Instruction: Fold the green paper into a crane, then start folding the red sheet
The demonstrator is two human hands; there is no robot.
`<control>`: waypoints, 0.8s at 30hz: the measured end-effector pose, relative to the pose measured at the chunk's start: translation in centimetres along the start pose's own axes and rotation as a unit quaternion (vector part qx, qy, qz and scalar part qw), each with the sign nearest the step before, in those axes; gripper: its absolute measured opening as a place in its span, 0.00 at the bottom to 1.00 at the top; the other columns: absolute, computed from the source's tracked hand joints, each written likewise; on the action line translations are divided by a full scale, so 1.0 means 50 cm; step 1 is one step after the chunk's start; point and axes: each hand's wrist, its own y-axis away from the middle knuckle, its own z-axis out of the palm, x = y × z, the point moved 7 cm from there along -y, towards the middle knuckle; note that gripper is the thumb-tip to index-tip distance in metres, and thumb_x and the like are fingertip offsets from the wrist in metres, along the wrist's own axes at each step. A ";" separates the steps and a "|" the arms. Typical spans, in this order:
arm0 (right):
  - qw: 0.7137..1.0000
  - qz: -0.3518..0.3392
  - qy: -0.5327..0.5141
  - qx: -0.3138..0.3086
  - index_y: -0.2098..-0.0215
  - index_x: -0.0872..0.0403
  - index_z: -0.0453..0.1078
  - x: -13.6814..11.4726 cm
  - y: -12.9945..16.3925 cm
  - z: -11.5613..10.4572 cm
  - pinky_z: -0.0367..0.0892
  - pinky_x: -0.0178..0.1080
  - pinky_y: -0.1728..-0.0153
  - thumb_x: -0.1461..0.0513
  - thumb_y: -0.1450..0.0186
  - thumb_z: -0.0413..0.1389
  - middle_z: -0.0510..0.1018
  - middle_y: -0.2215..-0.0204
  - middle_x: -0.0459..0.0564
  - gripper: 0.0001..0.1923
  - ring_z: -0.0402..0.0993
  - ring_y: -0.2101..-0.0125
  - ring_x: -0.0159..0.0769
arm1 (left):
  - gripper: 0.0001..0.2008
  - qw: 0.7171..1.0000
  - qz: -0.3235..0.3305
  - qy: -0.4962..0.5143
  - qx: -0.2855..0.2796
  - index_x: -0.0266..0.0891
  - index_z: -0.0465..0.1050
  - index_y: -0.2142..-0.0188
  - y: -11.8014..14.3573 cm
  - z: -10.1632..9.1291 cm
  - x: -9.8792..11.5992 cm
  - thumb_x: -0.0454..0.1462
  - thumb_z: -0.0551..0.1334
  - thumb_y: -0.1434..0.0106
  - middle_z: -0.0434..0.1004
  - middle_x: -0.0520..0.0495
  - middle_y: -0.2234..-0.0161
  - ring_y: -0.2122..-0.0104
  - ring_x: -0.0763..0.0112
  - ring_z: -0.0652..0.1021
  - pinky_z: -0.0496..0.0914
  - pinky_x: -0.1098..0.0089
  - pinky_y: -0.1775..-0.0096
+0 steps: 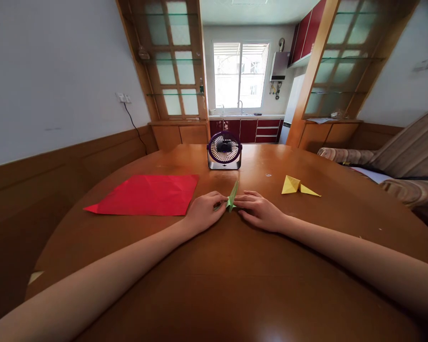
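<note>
A piece of green folded paper [232,195] stands upright on the table between my two hands, its narrow point aimed upward. My left hand [207,210] pinches its left side near the base, thumb and fingers closed on it. From the other side, my right hand [259,210] reaches in with fingers stretched out, their tips touching the green paper. The right thumb lies lower, apart from the fingers. My fingers cover part of the lower folds.
A large red paper sheet [153,195] lies to the left, one corner pointed. Yellow folded paper [291,185] sits on the right. A small purple fan [224,148] stands at the back of the wooden table [214,285]. A striped sofa [410,147] is beyond the right edge.
</note>
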 end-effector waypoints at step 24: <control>1.000 -0.009 -0.007 -0.014 0.41 0.49 0.67 -0.003 0.001 0.002 0.64 0.54 0.45 0.65 0.34 0.52 0.75 0.47 0.55 0.22 0.70 0.47 0.44 | 0.09 0.973 0.221 0.063 -0.012 0.38 0.76 0.57 0.007 -0.015 0.014 0.36 0.60 0.35 0.79 0.42 0.58 0.55 0.66 0.79 0.75 0.67 0.54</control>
